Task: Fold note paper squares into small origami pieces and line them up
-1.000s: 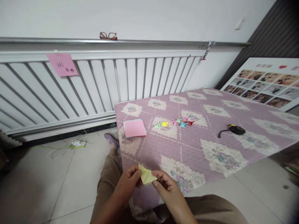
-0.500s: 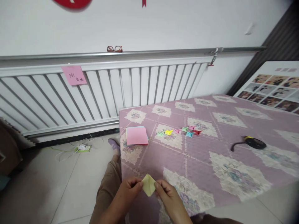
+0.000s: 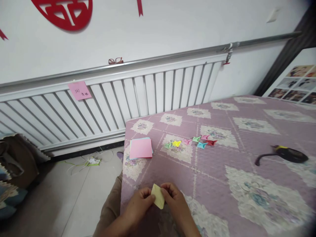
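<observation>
clamps the pale yellow paper [image 3: 158,197] in both hands, pinching its left edge with the left hand [image 3: 140,204] and its upper right edge with the right hand [image 3: 174,199], directly above the near side of the table [image 3: 158,171]. presents it as a leaning shape, against the upright diamond with a middle crease of a moment ago. suggests a turn or adjustment midway through folding, not a release. leaves the small folded pieces [image 3: 187,142], ahead of the right hand, and the stacked paper squares [image 3: 141,148], ahead of the left hand, lying as before. reads "361" by hand on the pink note [image 3: 79,91], farther beyond the left hand, but cannot make out the characters below. sees part of what looks like a double-happiness character in the red cut-out [image 3: 63,23], higher still. finds no legible brand on the black-and-yellow device [image 3: 291,154], well right of the right hand.
</observation>
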The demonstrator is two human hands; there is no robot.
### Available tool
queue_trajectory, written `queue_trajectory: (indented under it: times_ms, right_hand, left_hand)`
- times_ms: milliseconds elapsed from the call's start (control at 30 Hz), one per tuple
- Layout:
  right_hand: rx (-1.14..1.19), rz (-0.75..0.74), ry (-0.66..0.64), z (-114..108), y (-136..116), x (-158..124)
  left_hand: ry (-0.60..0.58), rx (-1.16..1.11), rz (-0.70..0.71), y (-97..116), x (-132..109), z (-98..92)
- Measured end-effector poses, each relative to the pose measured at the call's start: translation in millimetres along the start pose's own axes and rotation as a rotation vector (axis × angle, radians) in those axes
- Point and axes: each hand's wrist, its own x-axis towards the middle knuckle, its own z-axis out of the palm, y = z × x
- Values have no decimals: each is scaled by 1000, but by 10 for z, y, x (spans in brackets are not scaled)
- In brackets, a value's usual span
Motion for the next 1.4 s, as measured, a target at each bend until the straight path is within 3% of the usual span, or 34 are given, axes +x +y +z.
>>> queue_trajectory:
  times_ms: [200,300,867,1000,1167,1400]
  right_hand:
    - [94,49,36,-31,-1,-13]
    - [63,53,-19,-49,-7,-47]
    - [-107,-136,-33,-102,-6,-133]
    - [-69,-123,-6,-85,-9,-129]
    - [41,-59,19,-63,6,-100]
    - [20,-82,21,-77,59,-82]
  left_hand:
    - [59,-63,-13,48,24,91]
    - [70,-46,-19,86,7,114]
    - [68,-5,97,136,-94,43]
    - [54,-129,81,172,-130,63]
    - [36,-427,-57,228,-167,99]
    - [22,-530,-129,271,-204,99]
